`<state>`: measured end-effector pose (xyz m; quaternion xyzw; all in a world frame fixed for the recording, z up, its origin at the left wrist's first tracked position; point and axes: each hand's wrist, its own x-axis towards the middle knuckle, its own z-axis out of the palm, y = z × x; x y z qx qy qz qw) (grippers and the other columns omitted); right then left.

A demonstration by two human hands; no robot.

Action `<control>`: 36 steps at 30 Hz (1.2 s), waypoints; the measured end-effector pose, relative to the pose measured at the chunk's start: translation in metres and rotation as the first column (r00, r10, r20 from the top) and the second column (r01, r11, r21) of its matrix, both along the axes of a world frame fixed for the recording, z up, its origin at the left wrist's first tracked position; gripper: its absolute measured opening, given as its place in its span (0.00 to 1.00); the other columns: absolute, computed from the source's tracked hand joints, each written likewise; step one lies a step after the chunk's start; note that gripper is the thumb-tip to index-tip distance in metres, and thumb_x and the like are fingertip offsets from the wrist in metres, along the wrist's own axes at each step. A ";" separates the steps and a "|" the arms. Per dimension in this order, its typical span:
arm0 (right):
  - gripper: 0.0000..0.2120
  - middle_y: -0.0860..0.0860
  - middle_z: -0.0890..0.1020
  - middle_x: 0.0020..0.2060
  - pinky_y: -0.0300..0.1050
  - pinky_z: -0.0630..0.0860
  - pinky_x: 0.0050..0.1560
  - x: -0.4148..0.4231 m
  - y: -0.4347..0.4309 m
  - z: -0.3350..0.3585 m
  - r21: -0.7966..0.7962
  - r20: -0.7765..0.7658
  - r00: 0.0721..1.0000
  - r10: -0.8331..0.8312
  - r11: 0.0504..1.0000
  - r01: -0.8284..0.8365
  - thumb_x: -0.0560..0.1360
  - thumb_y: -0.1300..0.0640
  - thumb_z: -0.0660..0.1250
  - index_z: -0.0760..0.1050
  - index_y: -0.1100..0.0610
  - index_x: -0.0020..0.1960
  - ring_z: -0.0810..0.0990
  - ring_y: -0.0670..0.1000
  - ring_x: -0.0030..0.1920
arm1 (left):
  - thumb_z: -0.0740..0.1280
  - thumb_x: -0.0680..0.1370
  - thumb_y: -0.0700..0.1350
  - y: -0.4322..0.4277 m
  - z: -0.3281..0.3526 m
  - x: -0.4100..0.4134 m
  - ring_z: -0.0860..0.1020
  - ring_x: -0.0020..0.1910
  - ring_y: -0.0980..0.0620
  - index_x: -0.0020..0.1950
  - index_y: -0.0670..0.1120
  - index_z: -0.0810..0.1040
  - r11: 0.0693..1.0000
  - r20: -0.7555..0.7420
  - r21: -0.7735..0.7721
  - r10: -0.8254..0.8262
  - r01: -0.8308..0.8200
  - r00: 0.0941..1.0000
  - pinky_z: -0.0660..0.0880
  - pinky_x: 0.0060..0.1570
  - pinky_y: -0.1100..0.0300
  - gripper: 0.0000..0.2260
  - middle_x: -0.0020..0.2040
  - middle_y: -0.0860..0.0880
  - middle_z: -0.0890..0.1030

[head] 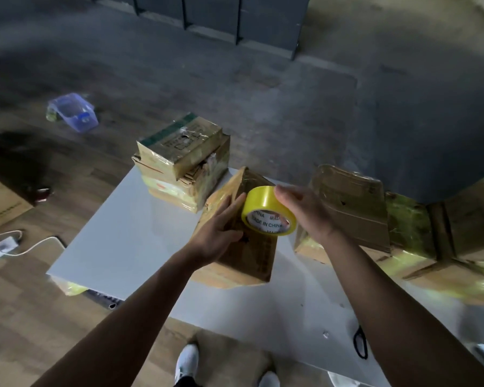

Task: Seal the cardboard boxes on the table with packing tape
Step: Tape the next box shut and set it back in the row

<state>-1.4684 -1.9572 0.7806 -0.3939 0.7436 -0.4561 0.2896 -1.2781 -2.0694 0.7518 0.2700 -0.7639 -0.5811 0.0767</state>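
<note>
A small cardboard box (252, 255) stands tilted in the middle of the white table (118, 241). My left hand (221, 227) lies against its left face with the fingers straight, steadying it. My right hand (305, 210) grips a roll of yellow packing tape (266, 212) and holds it against the box's upper edge. A taped stack of boxes (182, 160) stands at the table's far edge. More taped boxes (352, 208) crowd the right side of the table.
Black scissors (359, 342) lie near the table's front right. On the wooden floor are a clear plastic container (73, 111), a large carton (0, 202) at the left, and a white cable (34, 247). My white shoes (186, 361) show below the table edge.
</note>
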 end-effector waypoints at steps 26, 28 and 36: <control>0.30 0.53 0.74 0.27 0.44 0.69 0.34 0.022 0.005 0.001 -0.097 -0.101 0.982 -0.157 0.984 0.147 0.68 0.32 0.60 0.73 0.62 0.36 0.75 0.47 0.30 | 0.55 0.79 0.59 0.004 -0.019 -0.005 0.39 0.78 0.54 0.79 0.46 0.39 0.618 0.245 -0.756 -0.037 0.215 0.969 0.42 0.76 0.49 0.37 0.80 0.49 0.42; 0.31 0.50 0.70 0.26 0.42 0.65 0.30 0.021 -0.003 0.008 -0.061 -0.189 0.969 -0.162 0.986 0.153 0.67 0.32 0.60 0.70 0.62 0.34 0.70 0.45 0.28 | 0.52 0.79 0.61 0.003 -0.023 -0.005 0.40 0.78 0.54 0.79 0.46 0.41 0.589 0.267 -0.776 -0.017 0.225 0.963 0.42 0.76 0.50 0.36 0.80 0.49 0.44; 0.25 0.51 0.66 0.23 0.44 0.61 0.32 -0.023 0.038 -0.008 0.329 -0.481 0.876 -0.028 0.921 0.210 0.74 0.39 0.63 0.65 0.56 0.28 0.66 0.50 0.26 | 0.45 0.76 0.67 -0.001 -0.028 -0.006 0.37 0.77 0.54 0.80 0.52 0.44 0.571 0.324 -0.770 -0.035 0.284 0.946 0.42 0.76 0.45 0.35 0.79 0.50 0.41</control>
